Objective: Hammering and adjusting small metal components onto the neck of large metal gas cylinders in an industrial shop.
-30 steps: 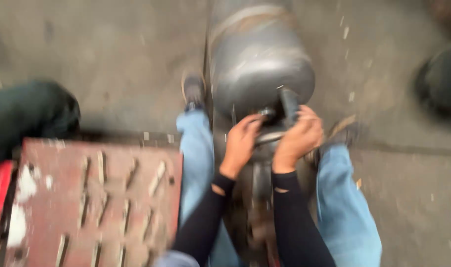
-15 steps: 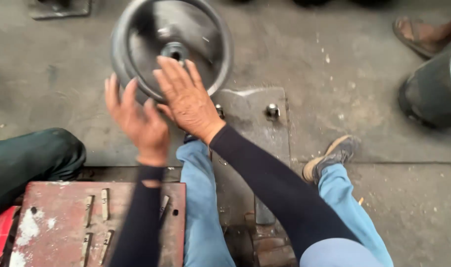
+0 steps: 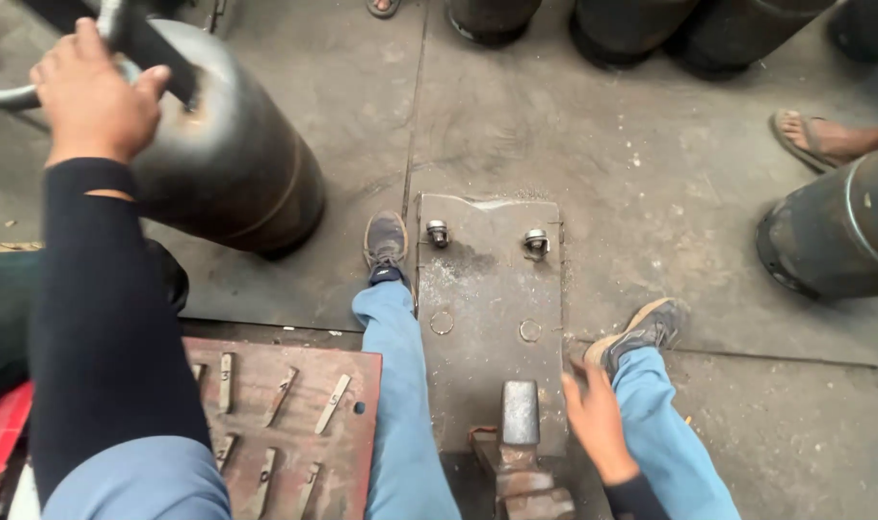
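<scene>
Grey steel ring (image 3: 5, 94) at the top of a gas cylinder (image 3: 222, 159) is gripped by the left hand (image 3: 92, 91), fingers (image 3: 58, 72) curled tight round it, thumb near a dark bar on the cylinder head. The cylinder is dull metal, rounded, scuffed, and leans at the upper left with its base on the concrete floor (image 3: 651, 164). A black sleeve covers the left forearm.

The right hand (image 3: 598, 419) hangs low near the right knee, fingers (image 3: 578, 380) loosely spread and holding nothing, just beside a small metal block (image 3: 520, 412) with a rounded top. That block stands at the near end of a flat steel plate (image 3: 492, 318), rectangular, worn and scratched, fixed down with two bolts (image 3: 438, 232) at its far end. Blue jeans and worn shoes sit either side of the plate.

At the lower left is a rusty red tray (image 3: 294, 414) carrying rows of short metal stamps (image 3: 226, 381), thin and bar-shaped. More dark cylinders (image 3: 834, 236) stand at the right and along the top edge. Another person's sandalled foot (image 3: 819, 140) shows at the right.
</scene>
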